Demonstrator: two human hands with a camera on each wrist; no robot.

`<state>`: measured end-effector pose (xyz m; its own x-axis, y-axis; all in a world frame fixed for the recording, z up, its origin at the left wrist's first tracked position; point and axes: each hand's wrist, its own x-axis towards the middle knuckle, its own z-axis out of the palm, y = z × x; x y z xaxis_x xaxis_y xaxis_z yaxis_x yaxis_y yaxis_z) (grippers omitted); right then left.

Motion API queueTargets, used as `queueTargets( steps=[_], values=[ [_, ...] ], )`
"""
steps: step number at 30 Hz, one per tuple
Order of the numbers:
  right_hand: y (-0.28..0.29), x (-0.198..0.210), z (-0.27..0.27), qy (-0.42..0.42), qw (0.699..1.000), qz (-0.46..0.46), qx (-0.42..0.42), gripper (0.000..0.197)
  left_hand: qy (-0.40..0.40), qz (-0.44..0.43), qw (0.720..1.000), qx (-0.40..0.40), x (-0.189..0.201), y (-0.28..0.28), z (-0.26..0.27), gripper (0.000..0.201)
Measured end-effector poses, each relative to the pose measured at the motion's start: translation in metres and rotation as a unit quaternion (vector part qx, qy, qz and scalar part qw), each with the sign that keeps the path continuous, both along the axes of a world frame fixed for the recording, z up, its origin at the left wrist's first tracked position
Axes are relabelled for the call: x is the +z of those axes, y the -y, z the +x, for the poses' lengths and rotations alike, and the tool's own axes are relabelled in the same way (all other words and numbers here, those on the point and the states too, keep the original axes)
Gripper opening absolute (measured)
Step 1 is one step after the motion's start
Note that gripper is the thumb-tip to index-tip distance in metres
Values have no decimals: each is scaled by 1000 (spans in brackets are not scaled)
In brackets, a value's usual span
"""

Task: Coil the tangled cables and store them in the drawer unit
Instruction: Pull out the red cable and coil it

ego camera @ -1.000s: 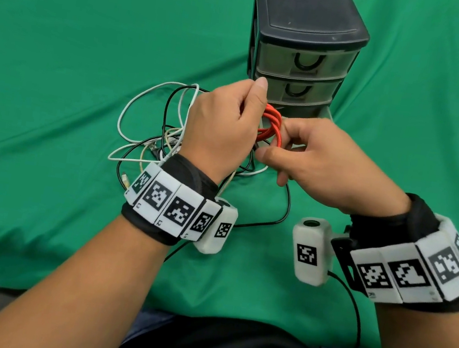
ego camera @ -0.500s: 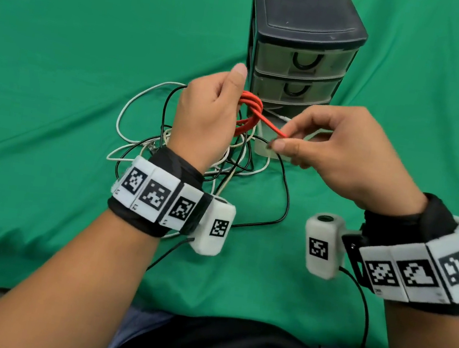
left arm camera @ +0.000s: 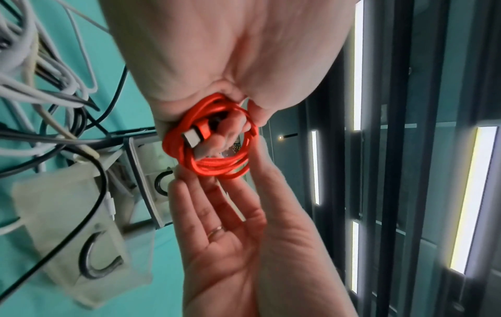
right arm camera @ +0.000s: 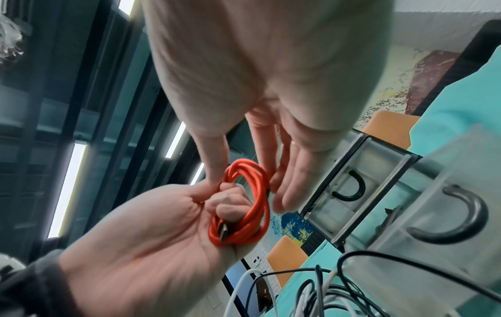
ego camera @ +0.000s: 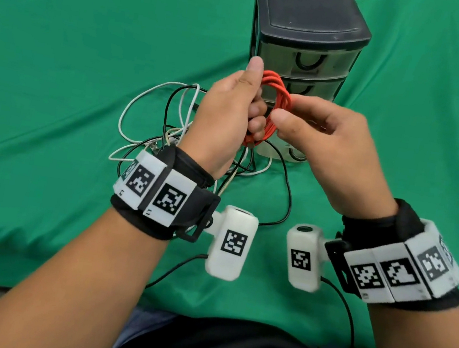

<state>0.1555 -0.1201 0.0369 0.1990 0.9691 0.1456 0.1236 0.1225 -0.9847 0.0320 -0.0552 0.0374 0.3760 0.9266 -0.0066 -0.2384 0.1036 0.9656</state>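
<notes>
An orange cable (ego camera: pixel 281 98) is wound into a small coil and held up in front of the black drawer unit (ego camera: pixel 310 22). My left hand (ego camera: pixel 225 113) grips the coil, fingers curled through its loops (left arm camera: pixel 216 169) and thumb pointing up. One metal plug end lies inside the coil by those fingers. My right hand (ego camera: pixel 317 133) pinches the coil's right side (right arm camera: pixel 254 175) between thumb and forefinger; its other fingers are nearly straight. The unit's bottom drawer (ego camera: pixel 270 151) is pulled out, and the two above it are closed.
A tangle of white and black cables (ego camera: pixel 170 123) lies on the green cloth (ego camera: pixel 60 59) left of the drawer unit, under my left hand. One black cable (ego camera: pixel 287 194) loops toward me across the cloth. The cloth's near edge runs just in front of my lap.
Both hands have lifted the coil higher. The loose orange end that my right hand held out to the right now lies on the coil, and the right hand has come back to it.
</notes>
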Motion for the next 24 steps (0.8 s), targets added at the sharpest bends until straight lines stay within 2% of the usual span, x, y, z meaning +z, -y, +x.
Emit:
queueTargets(
  steps=[3, 5, 11, 17, 21, 24],
  values=[
    [-1, -1, -2, -4, 1000, -13, 24, 14, -17, -5, 1000, -13, -3, 5, 2, 38],
    [-2, -3, 2, 18, 999, -38, 8, 24, -26, -7, 999, -24, -4, 6, 3, 38],
    [-5, -7, 3, 67, 993, -87, -52, 25, -104, 79, 991, -1, -5, -2, -1, 34],
    [-6, -5, 4, 68, 991, -95, -71, 25, -98, 77, 992, -14, -6, -6, -1, 32],
    [-7, -7, 2, 31, 991, -106, -69, 25, -81, 58, 995, -17, -6, -7, -1, 32],
    [-5, -5, -1, 9, 994, -82, -76, 26, -51, 29, 998, -26, -5, -7, -2, 32]
  ],
)
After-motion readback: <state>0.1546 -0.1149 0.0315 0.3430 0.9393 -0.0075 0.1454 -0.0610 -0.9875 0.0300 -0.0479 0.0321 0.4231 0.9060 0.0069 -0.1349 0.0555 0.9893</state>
